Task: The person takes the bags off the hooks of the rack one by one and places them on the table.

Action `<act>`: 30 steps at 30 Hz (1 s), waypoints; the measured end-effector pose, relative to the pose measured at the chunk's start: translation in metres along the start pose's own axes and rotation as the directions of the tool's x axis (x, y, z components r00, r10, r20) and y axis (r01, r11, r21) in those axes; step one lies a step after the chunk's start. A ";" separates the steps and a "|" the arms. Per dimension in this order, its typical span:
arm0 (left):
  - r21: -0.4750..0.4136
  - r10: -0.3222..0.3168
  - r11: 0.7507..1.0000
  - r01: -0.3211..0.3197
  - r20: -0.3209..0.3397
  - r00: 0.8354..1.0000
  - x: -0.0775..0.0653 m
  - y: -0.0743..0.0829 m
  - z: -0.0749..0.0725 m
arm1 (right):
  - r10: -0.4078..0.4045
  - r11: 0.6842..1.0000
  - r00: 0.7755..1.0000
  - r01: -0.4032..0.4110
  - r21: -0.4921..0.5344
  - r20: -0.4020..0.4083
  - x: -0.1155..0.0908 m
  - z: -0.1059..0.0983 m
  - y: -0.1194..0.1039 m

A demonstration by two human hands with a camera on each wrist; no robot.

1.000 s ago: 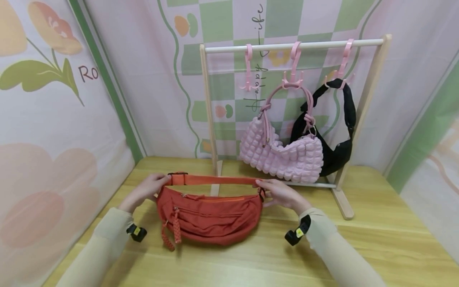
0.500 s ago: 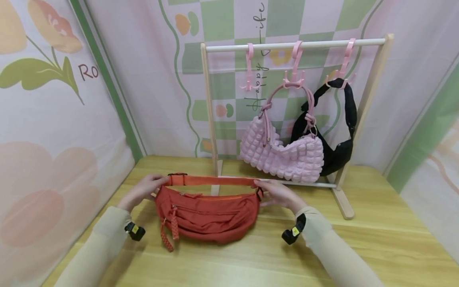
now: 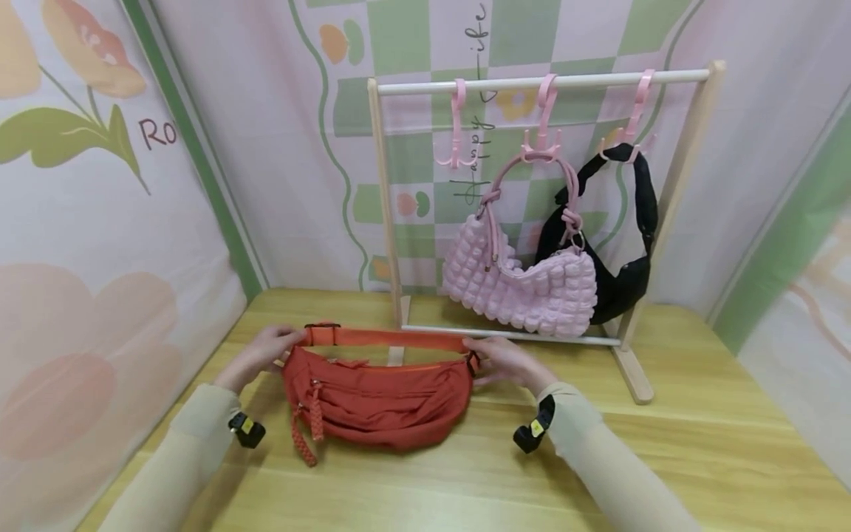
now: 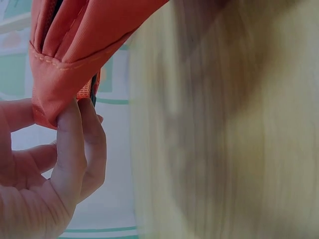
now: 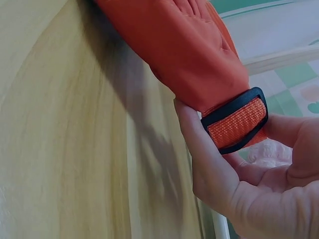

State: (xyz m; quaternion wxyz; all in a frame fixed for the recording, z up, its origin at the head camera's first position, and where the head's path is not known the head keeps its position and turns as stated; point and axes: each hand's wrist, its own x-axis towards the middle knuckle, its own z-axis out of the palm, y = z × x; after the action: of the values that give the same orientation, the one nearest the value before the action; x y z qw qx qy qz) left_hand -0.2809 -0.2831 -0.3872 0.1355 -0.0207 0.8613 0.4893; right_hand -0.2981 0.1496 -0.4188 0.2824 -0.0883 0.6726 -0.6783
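The red bag [image 3: 379,403] is in front of the rack [image 3: 505,83], between the counter's [image 3: 718,458] left edge and its middle; whether its underside touches the counter cannot be told. The left hand [image 3: 262,351] pinches one end of it. The right hand [image 3: 508,362] grips the opposite end at the black buckle [image 5: 229,110]. The orange strap [image 3: 399,338] runs straight between both hands. Toward the far edge, a pink bag [image 3: 525,292] and a black bag [image 3: 621,292] hang from the rack.
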 end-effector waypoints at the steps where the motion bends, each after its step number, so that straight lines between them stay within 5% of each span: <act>1: 0.006 -0.001 1.000 0.001 -0.001 1.000 0.000 -0.001 -0.001 | 0.000 1.000 1.000 0.000 -0.002 0.008 0.000 0.001 0.000; 11: 0.018 -0.013 1.000 0.013 0.001 1.000 -0.001 -0.007 -0.005 | 0.086 0.995 0.995 -0.088 -0.041 -0.042 0.002 0.014 -0.001; 30: 0.037 -0.031 0.999 0.032 -0.014 0.999 0.002 -0.021 -0.016 | 0.101 0.994 0.994 -0.103 -0.039 -0.049 0.009 0.031 0.001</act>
State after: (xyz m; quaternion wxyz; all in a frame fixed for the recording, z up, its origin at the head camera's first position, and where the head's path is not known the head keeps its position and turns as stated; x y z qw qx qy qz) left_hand -0.2822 -0.3073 -0.3971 0.1379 -0.0351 0.8706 0.4710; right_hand -0.2902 0.1184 -0.4201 0.2989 -0.0436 0.6968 -0.6506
